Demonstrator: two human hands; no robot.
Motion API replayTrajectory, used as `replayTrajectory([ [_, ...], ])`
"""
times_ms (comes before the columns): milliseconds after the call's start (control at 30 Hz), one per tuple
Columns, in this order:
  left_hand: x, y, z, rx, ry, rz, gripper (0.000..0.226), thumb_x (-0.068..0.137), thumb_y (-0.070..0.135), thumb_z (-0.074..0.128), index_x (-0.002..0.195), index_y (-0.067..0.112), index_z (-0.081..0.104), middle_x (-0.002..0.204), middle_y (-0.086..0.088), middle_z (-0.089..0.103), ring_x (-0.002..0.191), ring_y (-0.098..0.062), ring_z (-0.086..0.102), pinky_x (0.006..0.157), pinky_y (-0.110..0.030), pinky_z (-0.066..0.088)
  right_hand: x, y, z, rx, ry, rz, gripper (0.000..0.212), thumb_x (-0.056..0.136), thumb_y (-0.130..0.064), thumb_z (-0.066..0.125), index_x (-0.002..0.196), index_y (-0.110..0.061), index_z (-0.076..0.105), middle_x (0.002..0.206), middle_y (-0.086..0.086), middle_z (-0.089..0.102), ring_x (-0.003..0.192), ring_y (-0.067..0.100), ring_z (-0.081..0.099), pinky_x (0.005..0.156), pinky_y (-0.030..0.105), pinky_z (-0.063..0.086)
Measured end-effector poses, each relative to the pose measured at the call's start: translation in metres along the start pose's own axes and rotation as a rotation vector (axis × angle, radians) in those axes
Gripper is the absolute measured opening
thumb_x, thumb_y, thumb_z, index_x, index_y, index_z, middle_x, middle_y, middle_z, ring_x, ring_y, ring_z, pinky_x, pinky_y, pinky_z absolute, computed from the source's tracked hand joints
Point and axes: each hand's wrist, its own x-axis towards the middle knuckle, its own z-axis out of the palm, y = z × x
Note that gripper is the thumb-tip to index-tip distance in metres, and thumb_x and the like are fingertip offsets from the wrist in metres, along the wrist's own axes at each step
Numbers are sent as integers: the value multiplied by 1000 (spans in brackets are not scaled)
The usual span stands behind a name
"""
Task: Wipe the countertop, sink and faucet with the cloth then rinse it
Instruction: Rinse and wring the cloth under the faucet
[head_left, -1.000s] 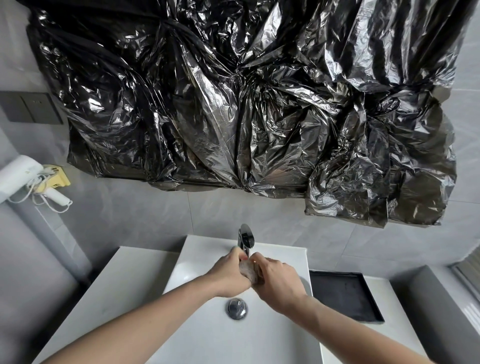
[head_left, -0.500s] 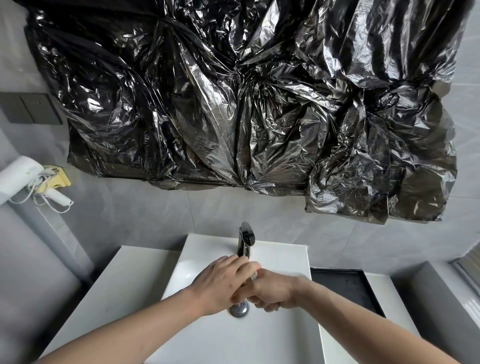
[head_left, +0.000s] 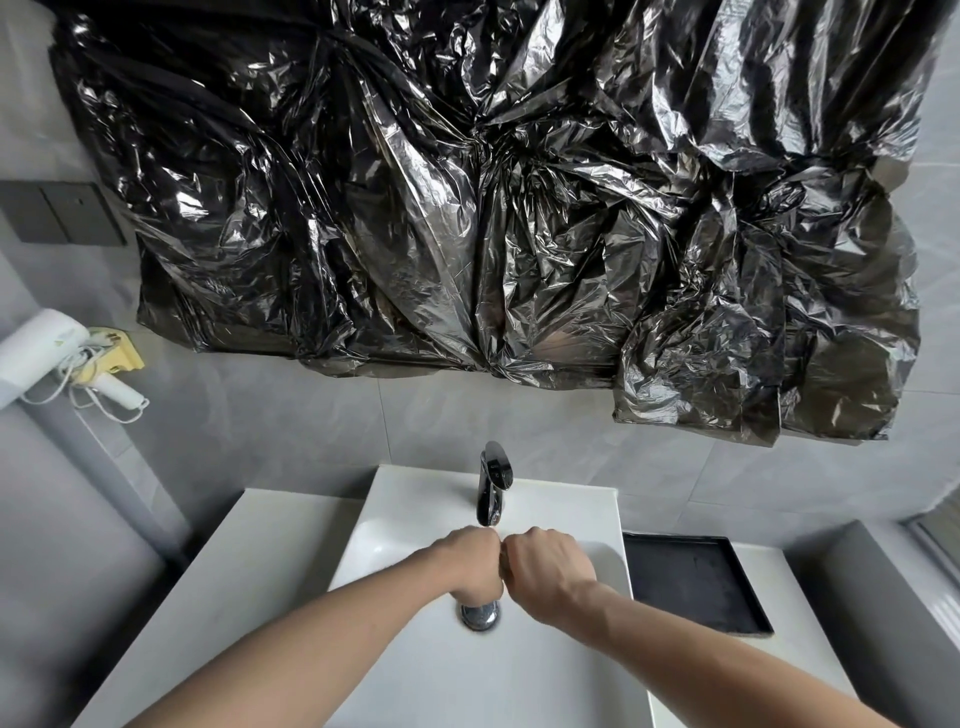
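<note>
Crumpled black plastic sheeting (head_left: 493, 208) covers most of the grey tiled wall (head_left: 311, 415). Below it a white surface (head_left: 218, 582) carries a white rectangular sink (head_left: 415, 519), with a black tray (head_left: 691, 582) set into the surface just to its right. On the left wall hang a dark switch plate (head_left: 57, 210) and a white hair dryer (head_left: 39, 353) with a coiled cord and a yellow tag. A dark chrome faucet (head_left: 492, 483) stands upright at the back rim of the sink, and the round metal drain (head_left: 479, 616) shows in the basin under the hands. Both hands meet over the basin just in front of the faucet, knuckles touching. The left hand (head_left: 470, 564) and the right hand (head_left: 545, 571) are both curled into fists. The cloth is hidden inside the fists, so it cannot be told which hand grips it.
</note>
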Motion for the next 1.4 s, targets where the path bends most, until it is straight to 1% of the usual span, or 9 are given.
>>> replayTrajectory([
  [100, 10, -4, 7, -53, -79, 17, 12, 63, 14, 38, 72, 15, 47, 83, -23, 64, 61, -27, 43, 51, -33, 35, -1, 3, 4, -45, 15, -39, 20, 96, -17, 43, 80, -25, 53, 104, 18, 75, 79, 44, 52, 68, 38, 35],
  [300, -9, -3, 2, -224, -14, 36, 3, 68, 14, 46, 70, 14, 43, 72, -1, 51, 64, -23, 42, 50, -30, 31, -4, 8, 9, 123, 32, -9, 17, 91, -24, 47, 81, -28, 60, 101, 8, 76, 82, 40, 55, 71, 35, 37],
  [433, -33, -11, 1, -182, 329, 192, 38, 79, 25, 55, 116, 28, 48, 118, 4, 64, 97, -26, 60, 72, -35, 49, -1, 18, 1, 445, -122, 179, 24, 89, -31, 60, 71, -18, 51, 80, 5, 65, 77, 30, 56, 63, 33, 37],
  [633, -41, -36, 24, 190, 663, 656, 79, 92, 25, 55, 161, 34, 17, 169, 11, 20, 149, -12, 29, 119, -26, 30, -13, 26, -23, 1131, -541, 248, 38, 93, -21, 59, 62, -25, 37, 53, -5, 31, 42, 10, 21, 41, 23, 15],
  [767, -33, -35, 24, 187, 715, 678, 62, 81, 31, 59, 141, 28, 45, 126, 7, 57, 107, -14, 56, 91, -22, 44, -18, 10, -31, 1230, -834, 84, 37, 94, -16, 51, 65, -28, 31, 51, -12, 26, 41, 5, 14, 44, 23, 5],
  [867, -31, -27, 9, 157, 710, 555, 28, 77, 27, 60, 99, 27, 42, 90, 3, 63, 81, -26, 62, 67, -32, 39, -18, -4, -25, 1156, -734, 166, 40, 83, -15, 61, 58, -28, 32, 49, -9, 29, 41, 9, 18, 41, 22, 10],
  [1100, -24, 3, -11, 344, 337, 173, 14, 78, 7, 55, 76, 21, 53, 87, -12, 66, 83, -38, 62, 67, -35, 39, -9, -9, -8, 317, -198, 145, 20, 82, -14, 56, 67, -19, 42, 78, 2, 57, 72, 28, 55, 69, 37, 53],
  [1233, -16, 7, -4, 169, 162, 64, 8, 75, 12, 51, 68, 17, 53, 72, -4, 51, 75, -34, 54, 62, -33, 41, -12, 0, 2, 97, -92, 48, 19, 88, -6, 49, 77, -21, 48, 110, 17, 71, 91, 41, 58, 73, 34, 40],
  [1400, -9, 10, 10, -137, -4, -19, 4, 65, 21, 45, 65, 17, 43, 68, -2, 50, 65, -25, 44, 51, -30, 31, -11, 11, 17, 28, -24, 4, 35, 85, -1, 47, 96, -27, 67, 99, 15, 70, 85, 41, 50, 71, 35, 35],
])
